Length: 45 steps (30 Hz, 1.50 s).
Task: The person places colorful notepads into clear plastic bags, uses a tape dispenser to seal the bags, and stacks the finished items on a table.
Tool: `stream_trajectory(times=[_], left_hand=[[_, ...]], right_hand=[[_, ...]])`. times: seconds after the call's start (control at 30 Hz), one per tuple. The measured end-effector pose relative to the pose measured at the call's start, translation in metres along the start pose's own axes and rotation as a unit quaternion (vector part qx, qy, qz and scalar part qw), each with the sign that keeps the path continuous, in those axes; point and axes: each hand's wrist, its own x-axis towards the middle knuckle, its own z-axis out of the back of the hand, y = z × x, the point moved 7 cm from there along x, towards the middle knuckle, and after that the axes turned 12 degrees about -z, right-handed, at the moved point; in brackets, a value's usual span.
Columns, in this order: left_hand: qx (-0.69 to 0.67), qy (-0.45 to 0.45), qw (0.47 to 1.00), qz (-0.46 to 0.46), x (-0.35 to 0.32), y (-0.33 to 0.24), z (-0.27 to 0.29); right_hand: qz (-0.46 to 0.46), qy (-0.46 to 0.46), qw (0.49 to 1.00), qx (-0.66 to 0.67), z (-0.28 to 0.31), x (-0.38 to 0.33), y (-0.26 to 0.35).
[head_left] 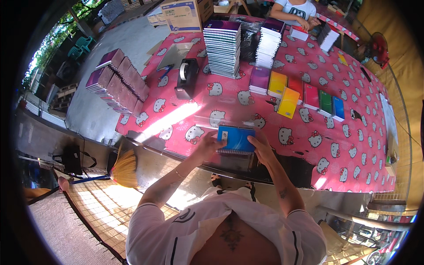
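Observation:
A blue spiral notebook is held between my two hands above the near edge of the table, its wire binding toward me. My left hand grips its left end, the thumb near a small pale label on the cover. At the right end my right hand pinches it, thumb on top. Clear shiny plastic shows about the notebook; whether it wraps it or lies beneath, I cannot tell. Beyond my hands lie small notebooks in a row: a yellow one, a pink one, a green one and a blue one.
The pink patterned tablecloth covers the table. A black tape dispenser stands left of a tall notebook stack; another stack rises further right. Wrapped notebooks sit at the left edge. Across the table is another person. A broom lies below left.

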Motion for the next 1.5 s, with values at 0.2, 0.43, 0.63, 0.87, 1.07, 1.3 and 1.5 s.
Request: stream_trajectory(times=[0.2,0.43,0.63,0.87,1.07,1.3,1.5], left_hand=[[0.060,-0.078,0.995,-0.014,0.061,-0.003,0.061],[0.284,-0.114,0.952,-0.032,0.074,0.013,0.083],[0.364,-0.023,0.911,-0.192,-0.013,-0.013,0.100],[0.495,0.146,0.827,-0.224,-0.025,0.001,0.080],[0.500,0.180,0.818,-0.218,-0.020,-0.008,0.074],[0.478,0.172,0.839,-0.193,-0.019,-0.013,0.077],[0.556,0.098,0.776,-0.280,-0.025,-0.031,0.062]], right_hand=[[-0.037,-0.009,0.999,-0.002,-0.044,0.051,0.026],[-0.078,-0.233,0.939,-0.241,-0.027,0.063,0.033],[0.256,-0.118,0.809,-0.516,-0.053,-0.007,0.014],[0.128,-0.053,0.799,-0.585,-0.070,-0.014,-0.016],[0.134,-0.052,0.778,-0.611,-0.069,-0.017,-0.008],[0.136,-0.042,0.789,-0.598,-0.076,-0.021,0.004],[0.114,-0.036,0.795,-0.594,-0.075,-0.014,0.006]])
